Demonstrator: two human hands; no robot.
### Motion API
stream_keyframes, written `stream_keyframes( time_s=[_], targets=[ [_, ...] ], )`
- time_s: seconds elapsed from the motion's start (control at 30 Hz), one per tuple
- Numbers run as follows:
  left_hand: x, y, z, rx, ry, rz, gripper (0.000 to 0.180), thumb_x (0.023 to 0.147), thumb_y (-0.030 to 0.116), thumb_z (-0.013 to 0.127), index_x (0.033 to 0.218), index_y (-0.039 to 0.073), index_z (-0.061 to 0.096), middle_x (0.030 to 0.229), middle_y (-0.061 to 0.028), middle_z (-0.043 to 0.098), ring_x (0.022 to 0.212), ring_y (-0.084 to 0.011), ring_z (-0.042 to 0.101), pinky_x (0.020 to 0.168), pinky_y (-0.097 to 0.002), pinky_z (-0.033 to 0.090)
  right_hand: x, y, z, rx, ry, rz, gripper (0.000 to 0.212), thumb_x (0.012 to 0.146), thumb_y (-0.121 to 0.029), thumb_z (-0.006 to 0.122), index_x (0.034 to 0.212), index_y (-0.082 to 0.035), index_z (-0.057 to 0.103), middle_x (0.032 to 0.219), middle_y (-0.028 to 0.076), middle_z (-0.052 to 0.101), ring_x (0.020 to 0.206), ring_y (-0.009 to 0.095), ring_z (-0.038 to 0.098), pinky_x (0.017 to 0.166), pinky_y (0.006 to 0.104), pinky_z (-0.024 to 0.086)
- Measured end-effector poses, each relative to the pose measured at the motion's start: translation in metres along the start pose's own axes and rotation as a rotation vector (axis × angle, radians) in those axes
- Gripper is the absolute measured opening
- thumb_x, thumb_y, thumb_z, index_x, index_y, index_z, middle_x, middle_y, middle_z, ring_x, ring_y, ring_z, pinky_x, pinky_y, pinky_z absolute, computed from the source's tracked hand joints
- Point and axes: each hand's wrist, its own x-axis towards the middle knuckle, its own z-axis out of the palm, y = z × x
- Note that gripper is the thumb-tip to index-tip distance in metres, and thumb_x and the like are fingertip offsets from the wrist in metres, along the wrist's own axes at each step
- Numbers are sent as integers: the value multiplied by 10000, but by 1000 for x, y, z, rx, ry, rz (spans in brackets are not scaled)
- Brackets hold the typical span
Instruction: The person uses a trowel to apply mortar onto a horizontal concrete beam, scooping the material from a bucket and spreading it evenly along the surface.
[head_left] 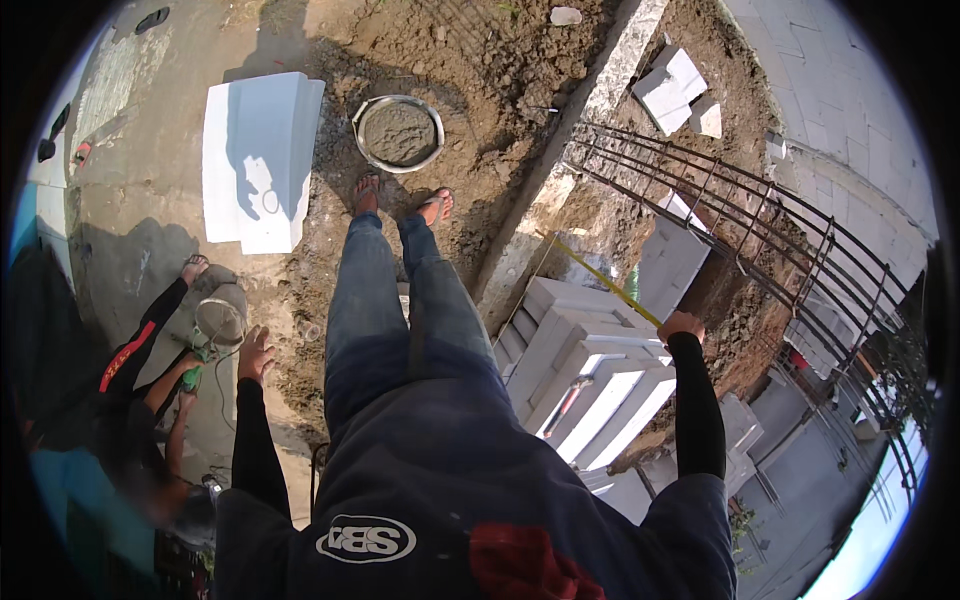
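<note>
My right hand [682, 326] is closed at the near end of a yellow tape measure [610, 280], above a stack of white blocks [590, 340]. The blade stretches from my fist up and leftward to the edge of a concrete beam [530, 220]; the case is hidden in the hand. Out to the left, my left hand [256, 357] has its fingers apart and nothing visible in it. It is beside a bucket [221, 316], where a co-worker grips a green power tool [193, 376]. A hammer-like tool with a red handle [567, 405] lies on the block stack.
A round tub of wet mortar [402, 134] stands just beyond my feet. White blocks [265, 165] lie to its left, broken ones [670, 90] at the far right. A long rebar cage [740, 210] crosses the right side above a dug trench. A cable [222, 390] trails near the co-worker.
</note>
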Motion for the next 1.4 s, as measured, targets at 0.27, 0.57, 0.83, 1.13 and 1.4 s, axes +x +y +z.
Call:
stream_keyframes(
  time_s=[0.27, 0.57, 0.83, 1.13, 1.4],
  targets=[
    [-21, -40, 36, -11, -174, -54, 711, 1021, 419, 623, 1613, 174, 317, 1568, -99, 469, 1352, -333, 534, 991, -464, 474, 11, -54, -5, -38, 19, -52, 304, 867, -289, 669, 1092, -121, 788, 1190, 135, 749, 1134, 297, 716, 960, 413, 579],
    [-6, 23, 21, -35, -129, 110, 751, 1003, 446, 634, 1604, 111, 334, 1451, -91, 543, 1283, -261, 579, 923, -377, 478, -4, -75, -13, -67, 59, -42, 290, 888, -292, 659, 1068, -110, 796, 1148, 138, 758, 1110, 311, 724, 944, 406, 585],
    [13, -12, 1, -107, -177, 47, 727, 993, 419, 655, 1596, 144, 356, 1536, -87, 499, 1301, -308, 558, 929, -428, 471, -15, -100, -31, -83, -58, -40, 332, 864, -294, 684, 1131, -124, 785, 1217, 144, 737, 1162, 312, 702, 972, 421, 571],
    [25, -25, -5, -151, -207, -10, 654, 1013, 357, 629, 1578, 139, 382, 1469, -30, 533, 1254, -264, 584, 879, -362, 460, -26, -113, -42, -98, -57, -41, 312, 850, -266, 693, 1100, -111, 794, 1210, 156, 738, 1161, 321, 703, 973, 432, 570],
    [14, -4, 17, -103, -196, 14, 635, 1026, 344, 605, 1585, 138, 385, 1523, -35, 502, 1275, -287, 583, 933, -393, 471, -33, -111, -54, -107, -46, -33, 282, 839, -248, 703, 1060, -102, 801, 1178, 161, 748, 1131, 331, 716, 943, 438, 584]
  ],
)
